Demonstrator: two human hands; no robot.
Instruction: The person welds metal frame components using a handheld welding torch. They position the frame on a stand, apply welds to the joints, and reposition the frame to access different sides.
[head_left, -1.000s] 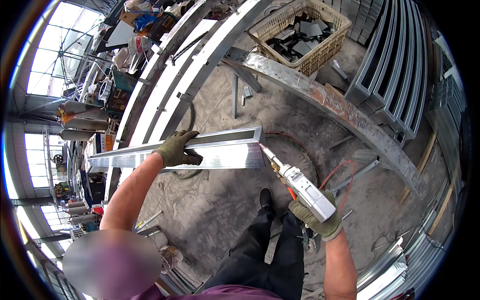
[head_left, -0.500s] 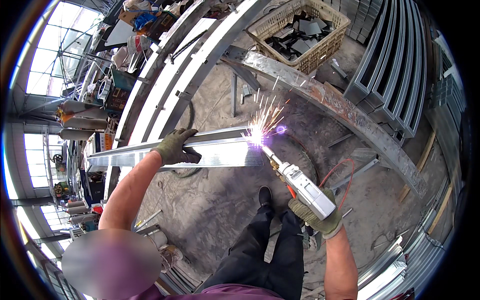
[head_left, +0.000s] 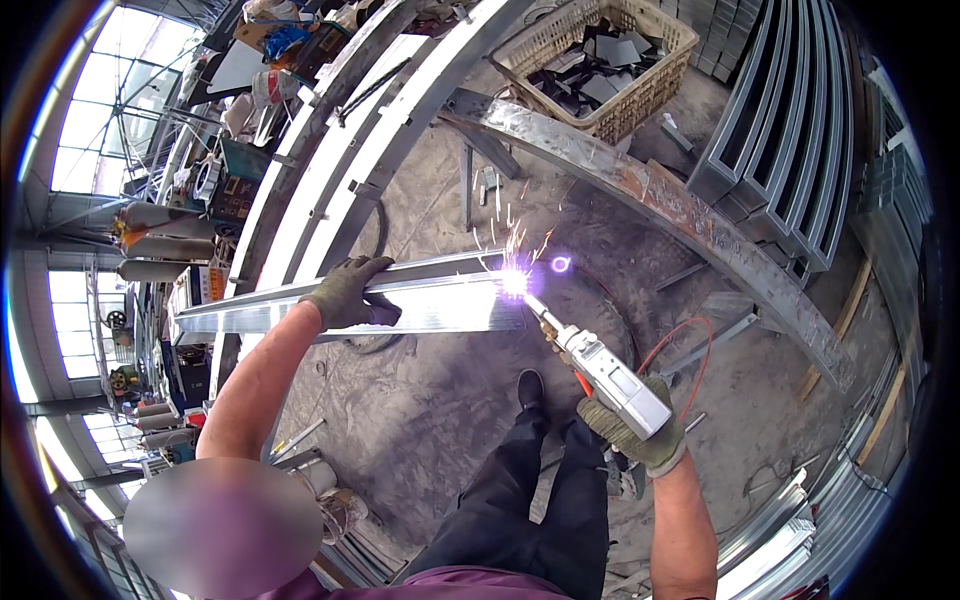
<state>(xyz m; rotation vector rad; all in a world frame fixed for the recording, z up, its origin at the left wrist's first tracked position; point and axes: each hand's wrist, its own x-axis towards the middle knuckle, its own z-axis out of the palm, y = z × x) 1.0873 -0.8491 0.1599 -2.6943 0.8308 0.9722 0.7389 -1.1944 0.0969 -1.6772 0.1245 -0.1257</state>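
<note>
My right hand [head_left: 632, 428], in an olive-green glove, grips a white and silver handheld welding gun [head_left: 618, 380] with an orange part beneath its body. The gun's narrow nozzle points up and left at the right end of a long, shiny metal profile [head_left: 450, 305]. A white-violet glare and flying sparks [head_left: 515, 280] hide the spot where nozzle and metal come together. Over the top edge of the profile lies my left hand [head_left: 350, 293], gloved alike, with its fingers wrapped round the metal. The profile stretches away to the left, past my left hand.
A curved steel beam [head_left: 650, 195] runs from the far middle to the right. Behind it stands a beige plastic crate [head_left: 648, 95] of dark plates. Bent frames [head_left: 790, 120] stack at right; long rails [head_left: 350, 160] lie at left. A red cable [head_left: 706, 350] loops beside the gun.
The spray of sparks has become smaller and shorter, while the glare at the nozzle is rounder. Both hands, the gun and the profile stay nearly where they were.
</note>
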